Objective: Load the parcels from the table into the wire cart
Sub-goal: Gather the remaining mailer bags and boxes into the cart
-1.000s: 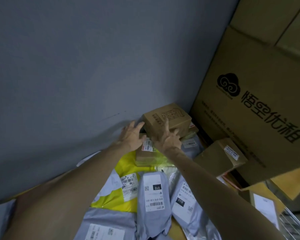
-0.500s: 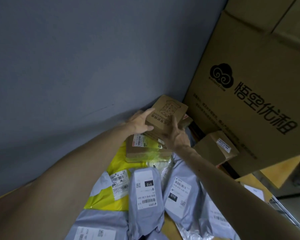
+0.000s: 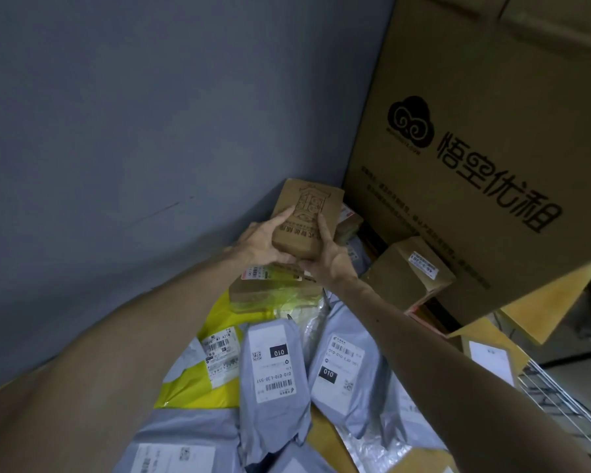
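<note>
Far left is the grey wall (image 3: 151, 131). The pile backs onto it, so it can only be reached from this side. A yellow bag (image 3: 185, 387) lies flat at the left of the pile, partly under the left forearm.

The left hand (image 3: 260, 244) grips the printed box (image 3: 304, 216) on its left edge, thumb across the top face and fingers tucked under. The right hand (image 3: 328, 257) takes the opposite side, with one finger straight up the face and the rest curled round the near lower corner. It's a two-sided clamp, probably because the box is stiff and smooth and sits at the back of the pile at full reach.

The box is tilted, far end up. Its near end is just above a flat box (image 3: 270, 291) wrapped in yellowish tape, and the hands hide whether the two touch.

A grey bag (image 3: 273, 387) and others lie label-up in front, overlapping, with bare table (image 3: 323, 435) showing between them.

Right of the hands, a small carton (image 3: 406, 271) sits just beside the big carton (image 3: 475, 165), which walls off that side. The wire cart (image 3: 560, 404) is at the lower right edge, well apart from the printed box, and only some of its wires show.

Judgement: the pick is in hand but the load is not done, and most parcels are on the table. The next move likely needs a swing right that clears the small carton.
</note>
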